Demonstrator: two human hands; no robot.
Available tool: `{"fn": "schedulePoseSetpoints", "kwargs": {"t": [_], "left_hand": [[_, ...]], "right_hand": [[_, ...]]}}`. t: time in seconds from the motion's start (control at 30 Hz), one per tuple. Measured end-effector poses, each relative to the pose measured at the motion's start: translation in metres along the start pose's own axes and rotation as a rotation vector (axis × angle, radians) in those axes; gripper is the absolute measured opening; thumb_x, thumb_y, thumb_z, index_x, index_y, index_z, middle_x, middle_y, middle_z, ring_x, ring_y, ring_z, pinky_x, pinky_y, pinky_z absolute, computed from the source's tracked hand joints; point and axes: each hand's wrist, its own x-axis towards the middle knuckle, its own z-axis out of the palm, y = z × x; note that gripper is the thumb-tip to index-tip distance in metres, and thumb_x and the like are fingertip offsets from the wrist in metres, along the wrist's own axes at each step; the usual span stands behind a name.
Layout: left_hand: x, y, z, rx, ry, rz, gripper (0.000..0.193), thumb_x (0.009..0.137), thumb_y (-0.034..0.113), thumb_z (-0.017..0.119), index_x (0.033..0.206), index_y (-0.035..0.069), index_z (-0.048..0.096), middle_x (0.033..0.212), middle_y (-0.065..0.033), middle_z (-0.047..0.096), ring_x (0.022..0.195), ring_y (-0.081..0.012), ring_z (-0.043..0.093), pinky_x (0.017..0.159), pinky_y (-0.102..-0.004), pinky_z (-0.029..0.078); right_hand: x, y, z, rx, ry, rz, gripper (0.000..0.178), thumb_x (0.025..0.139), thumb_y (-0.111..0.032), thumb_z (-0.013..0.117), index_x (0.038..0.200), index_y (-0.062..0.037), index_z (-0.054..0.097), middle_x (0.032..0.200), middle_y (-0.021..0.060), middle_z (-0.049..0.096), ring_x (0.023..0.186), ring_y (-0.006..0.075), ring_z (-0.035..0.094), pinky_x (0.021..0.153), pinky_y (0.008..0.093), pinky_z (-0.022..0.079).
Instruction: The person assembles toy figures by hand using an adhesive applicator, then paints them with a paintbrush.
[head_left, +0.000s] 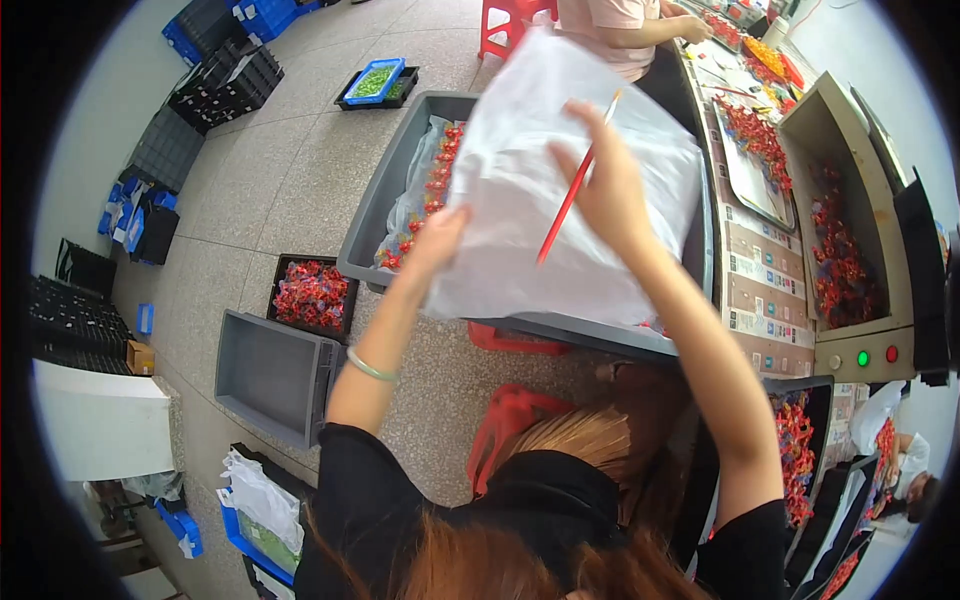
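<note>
White sheet: 12 o'clock, over grey bin | left hand: at sheet's 9 o'clock edge, fingertips hidden, can't tell if pinching | right hand: over sheet, fingers spread, hold unclear | red brush: at right hand, axis 1–7 o'clock

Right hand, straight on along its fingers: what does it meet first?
Probably the white sheet: in the picture the right hand's fingers point up and to the left across it. How far above the sheet they are is unclear from this single view.
</note>
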Motion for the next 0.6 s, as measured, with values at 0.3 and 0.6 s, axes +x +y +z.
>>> {"fn": "schedulePoseSetpoints", "kwargs": {"t": [0.3,0.6], "left_hand": [[0.078,-0.054,-0.096,0.554,-0.019,0.042,0.035,0.088,0.029,0.039,0.09,-0.003,0.055,0.084,-0.0159,0.06,0.077,-0.0275,0.057,0.069,-0.0367,0.043],[0.066,-0.032,-0.094,1.459,0.131,0.215,0.018,0.084,0.017,0.04,0.086,0.003,0.049,0.078,-0.0188,0.06,0.077,-0.0338,0.059,0.065,-0.0436,0.047]], "right_hand": [[-0.099,0.019,0.054,-0.212,-0.654,0.282,0.031,0.077,-0.031,0.056,0.096,-0.0072,0.05,0.09,0.0128,0.058,0.099,0.0279,0.049,0.086,0.0512,0.03],[-0.101,-0.006,0.086,-0.124,-0.358,-0.067,0.033,0.079,-0.033,0.053,0.098,-0.0058,0.05,0.09,0.0166,0.056,0.093,0.0299,0.051,0.083,0.0416,0.035]]}}
